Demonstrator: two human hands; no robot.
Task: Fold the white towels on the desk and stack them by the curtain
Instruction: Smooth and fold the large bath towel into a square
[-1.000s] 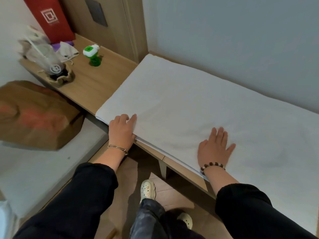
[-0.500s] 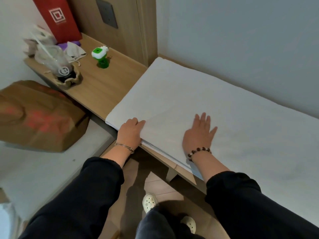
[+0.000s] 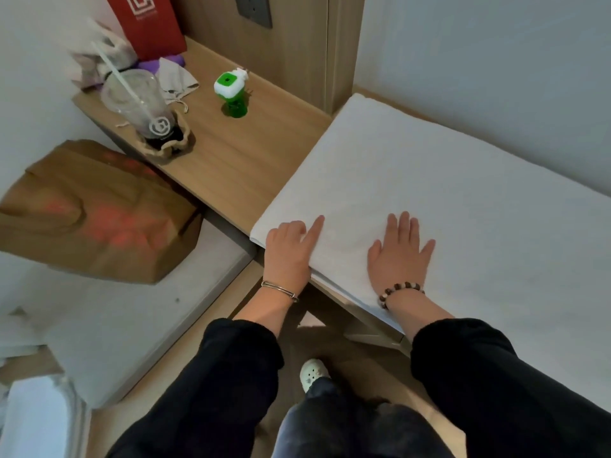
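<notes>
- white towel (image 3: 429, 200) lies flat on the bench (image 3: 238, 160), just right of the green bottle (image 3: 231, 94). It runs along the wall, and its layered near edge hangs slightly over the bench front.
- left hand (image 3: 287, 256): at the towel corner closest to the green bottle, same spot as 1 s ago. Thumb lies straight on top of the cloth. Its fingers (image 3: 291, 228) are curled with the tips hidden, so I can't tell if they grip a layer.
- right hand (image 3: 396, 259): palm down on the towel, further right of the green bottle than the left hand. Its fingers (image 3: 405, 226) are straight, spread and released, pressing the cloth flat.
- delta vs 1 s ago: the right hand has slid along the near edge toward the left hand. They were well apart then and are near each other now, not touching.
- towel itself hasn't shifted against the green bottle, and its top is still smooth.
- view has swung toward the green bottle's end of the bench.
- plastic cup (image 3: 142, 100) with a straw stands left of the green bottle, and a red bag (image 3: 148, 21) stands behind and left of it.
- brown paper bag (image 3: 92, 213) sits left of and nearer than the green bottle, off the bench.
</notes>
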